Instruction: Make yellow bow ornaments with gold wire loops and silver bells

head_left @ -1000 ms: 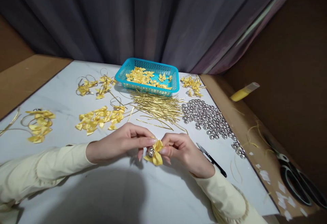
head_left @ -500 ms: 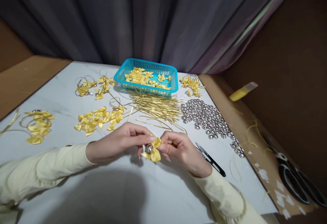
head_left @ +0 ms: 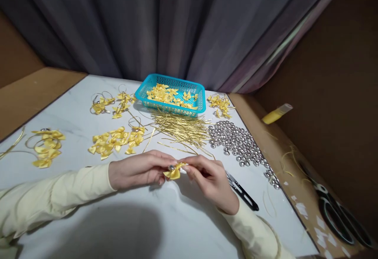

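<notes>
Between my hands is a yellow ribbon bow [head_left: 175, 171] with a small silver bell [head_left: 171, 167] at its left side. My left hand [head_left: 144, 169] pinches it from the left, and the fingertips partly cover the bell. From the right, my right hand [head_left: 208, 176] closes thumb and forefinger at the bow's upper right edge. Both hands hover just above the white tabletop. Behind them lies a heap of gold twist ties [head_left: 183, 127]. Whether a tie runs through the held bow is hidden by the fingers.
A blue basket [head_left: 203, 103] with yellow bows stands at the back. Silver bells [head_left: 236, 141] lie in a pile at right. Yellow bows [head_left: 116, 139] sit in clusters at left. Black-handled snips [head_left: 245, 194] rest beside my right forearm; large scissors [head_left: 336, 217] lie on the brown right edge.
The bow has tipped from facing me to a flatter angle, and its bell shows less. My right hand has turned over its upper edge. The whole view has shifted slightly.
</notes>
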